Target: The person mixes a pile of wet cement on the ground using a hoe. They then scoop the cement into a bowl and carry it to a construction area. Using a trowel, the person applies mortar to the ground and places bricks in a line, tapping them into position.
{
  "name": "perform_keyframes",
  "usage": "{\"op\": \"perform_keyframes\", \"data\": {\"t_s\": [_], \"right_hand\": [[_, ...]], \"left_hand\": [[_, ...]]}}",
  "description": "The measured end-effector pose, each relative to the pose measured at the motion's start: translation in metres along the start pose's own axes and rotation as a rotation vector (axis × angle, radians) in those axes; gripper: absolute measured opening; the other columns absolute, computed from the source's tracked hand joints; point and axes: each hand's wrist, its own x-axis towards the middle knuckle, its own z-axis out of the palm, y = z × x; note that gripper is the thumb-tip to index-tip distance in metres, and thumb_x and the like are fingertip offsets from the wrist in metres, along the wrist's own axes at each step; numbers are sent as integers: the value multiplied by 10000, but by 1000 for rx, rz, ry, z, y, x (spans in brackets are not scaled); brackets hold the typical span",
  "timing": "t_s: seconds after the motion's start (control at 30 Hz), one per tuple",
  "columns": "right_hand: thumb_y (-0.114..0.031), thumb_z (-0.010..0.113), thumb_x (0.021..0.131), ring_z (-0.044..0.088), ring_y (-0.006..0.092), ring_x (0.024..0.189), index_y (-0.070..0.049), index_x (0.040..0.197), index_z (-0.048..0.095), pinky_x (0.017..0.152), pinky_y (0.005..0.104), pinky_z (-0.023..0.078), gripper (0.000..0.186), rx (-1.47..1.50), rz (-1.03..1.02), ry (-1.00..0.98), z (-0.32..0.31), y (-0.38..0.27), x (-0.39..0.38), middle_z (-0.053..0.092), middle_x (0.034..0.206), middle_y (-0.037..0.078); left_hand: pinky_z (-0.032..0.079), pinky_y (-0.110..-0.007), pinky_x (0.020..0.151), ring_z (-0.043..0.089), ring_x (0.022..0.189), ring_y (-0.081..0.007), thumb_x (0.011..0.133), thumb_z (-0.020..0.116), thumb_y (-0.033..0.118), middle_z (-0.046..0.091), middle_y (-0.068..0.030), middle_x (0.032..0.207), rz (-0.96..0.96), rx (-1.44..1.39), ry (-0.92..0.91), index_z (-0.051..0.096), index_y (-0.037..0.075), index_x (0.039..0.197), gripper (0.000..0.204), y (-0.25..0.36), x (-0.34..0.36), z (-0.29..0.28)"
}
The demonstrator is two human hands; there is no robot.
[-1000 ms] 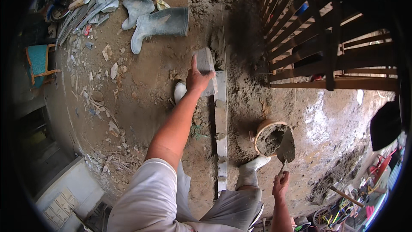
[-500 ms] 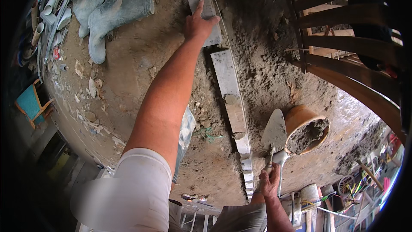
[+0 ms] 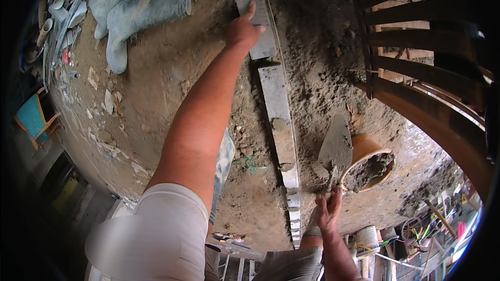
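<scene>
My left hand (image 3: 244, 32) lies on a grey brick (image 3: 264, 39), index finger stretched along its top and thumb spread across it; any fingers past its left edge are hidden. Just nearer runs a row of laid bricks (image 3: 275, 93), with mortar patches on some of them. A taut string (image 3: 284, 57) passes along the right side of the bricks. Low on the right, my right hand (image 3: 329, 211) is closed around the handle of a pointed trowel (image 3: 336, 143). Its blade points away from me and bears grey mortar, beside an orange-brown bucket (image 3: 359, 148) of mortar.
Rubber boots (image 3: 148, 8) lie at the far left, near pipes and scrap (image 3: 62, 8). A slatted wooden structure (image 3: 416, 41) stands at the right. Loose soil (image 3: 312, 62) borders the row. Tools and containers (image 3: 396, 242) crowd the lower right; a teal chair (image 3: 35, 117) is left.
The trowel blade has turned and now shows a darker, mortar-smeared face beside the bucket. My left hand stays on the brick, its thumb drawn slightly inward. The whole view has shifted a little.
</scene>
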Motion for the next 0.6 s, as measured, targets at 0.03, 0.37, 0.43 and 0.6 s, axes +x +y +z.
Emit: {"op": "perform_keyframes", "data": {"t_s": [0.03, 0.37, 0.43, 0.6], "right_hand": [[-83, 634, 874, 426, 131, 736, 27, 1153, 485, 666, 289, 401, 335, -18, -31, -7, 3, -4, 5, 449, 890, 55], [-206, 658, 926, 522, 161, 901, 20, 1178, 515, 844, 318, 437, 368, 174, -581, 15, 62, -123, 97, 547, 996, 71], [-206, 647, 943, 549, 166, 957, 19, 1242, 518, 899, 312, 439, 396, 164, -488, -113, 74, -160, 127, 595, 1070, 95], [-138, 662, 926, 600, 170, 1066, 14, 1237, 530, 935, 314, 473, 370, 234, -577, -110, 110, -214, 201, 632, 1162, 129]], "left_hand": [[503, -427, 997, 567, 1222, -339, 887, 710, 375, 577, -167, 1347, -6, 14, -1, 228, 392, 1539, 811, -4, 1, 0], [471, -419, 1038, 547, 1251, -361, 849, 760, 252, 503, -172, 1434, -53, -62, -139, 163, 362, 1559, 934, -7, 2, -10], [475, -423, 1037, 554, 1245, -358, 836, 771, 219, 505, -171, 1432, -49, -156, -105, 177, 348, 1558, 944, -12, 0, -11], [484, -421, 1034, 573, 1229, -335, 810, 792, 194, 555, -184, 1375, 6, -203, -13, 286, 299, 1538, 893, -10, -1, -11]]}}
